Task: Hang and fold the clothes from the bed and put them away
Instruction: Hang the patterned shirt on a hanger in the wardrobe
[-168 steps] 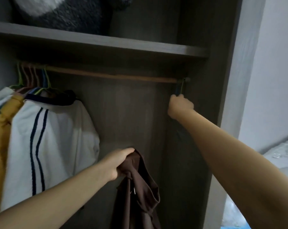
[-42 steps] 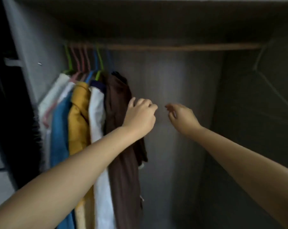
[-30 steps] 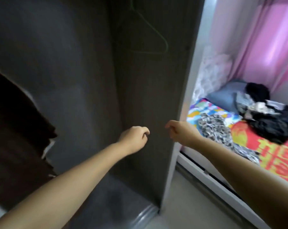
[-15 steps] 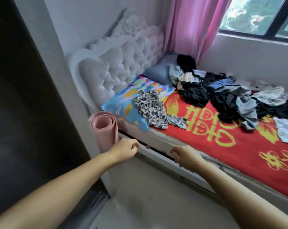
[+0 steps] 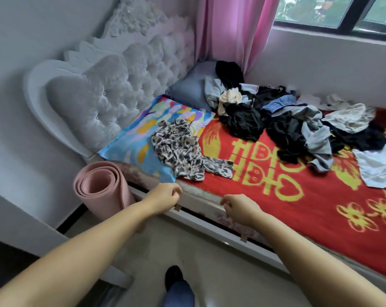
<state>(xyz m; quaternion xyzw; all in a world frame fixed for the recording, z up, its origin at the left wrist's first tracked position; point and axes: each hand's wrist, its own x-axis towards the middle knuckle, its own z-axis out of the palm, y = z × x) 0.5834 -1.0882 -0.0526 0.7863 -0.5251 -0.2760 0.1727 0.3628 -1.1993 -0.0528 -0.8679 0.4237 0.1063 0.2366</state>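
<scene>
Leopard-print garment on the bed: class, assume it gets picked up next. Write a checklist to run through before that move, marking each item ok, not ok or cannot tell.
1. Both hands free: ok. The left hand and right hand hold nothing, fingers loosely curled.
2. Garment near the bed edge: ok. The leopard-print garment lies closest to the hands.
3. Nothing piled on it: ok. The dark clothes pile sits apart, further back.
4. What lies beneath: ok. It drapes over the colourful pillow and the red blanket.
5. Garment type, for hanging or folding: cannot tell, it is crumpled.
6. Floor path: ok. The pink rolled mat stands to the left.
</scene>
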